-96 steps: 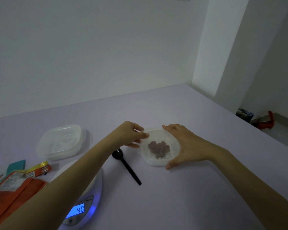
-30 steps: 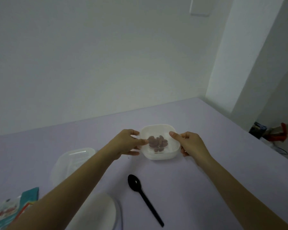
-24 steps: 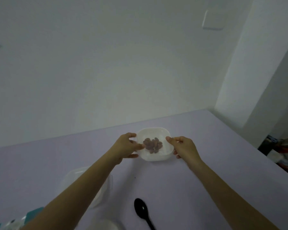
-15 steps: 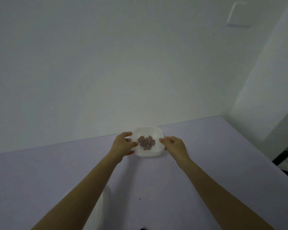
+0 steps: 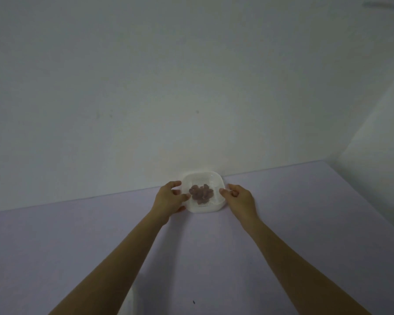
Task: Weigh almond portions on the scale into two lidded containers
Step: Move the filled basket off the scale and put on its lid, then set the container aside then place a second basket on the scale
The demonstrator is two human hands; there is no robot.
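Fingers [image 5: 176, 183] of the left hand [image 5: 167, 200] curl round the left edge of the container [image 5: 205, 209], with the thumb laid on its top. On the right hand [image 5: 240, 200] the thumb tip sits on the right rim and the other fingers are tucked in tight beside it, which looks like a pinch. So both hands have hold of it, one per side.

Head view (the only one): the container sits flat on the purple table [image 5: 77, 235] at the far edge, right up against the white wall [image 5: 191, 87]. It is a white, rounded-square plastic tub holding a small heap of almonds [image 5: 200, 192] in the middle. They look hazy, so a clear lid may be on, but I can't say for sure.

Handling, my guess: it is light, since thin plastic and a handful of nuts weigh very little. The walls are stiff enough but smooth, so a bit slippery. Best taken by opposite rims, as here, and kept level (loose nuts slide and rattle if it tips). Squeezing hard could flex the sides or pop a lid.

A white sliver [image 5: 126, 302] shows at the bottom edge, unidentifiable.
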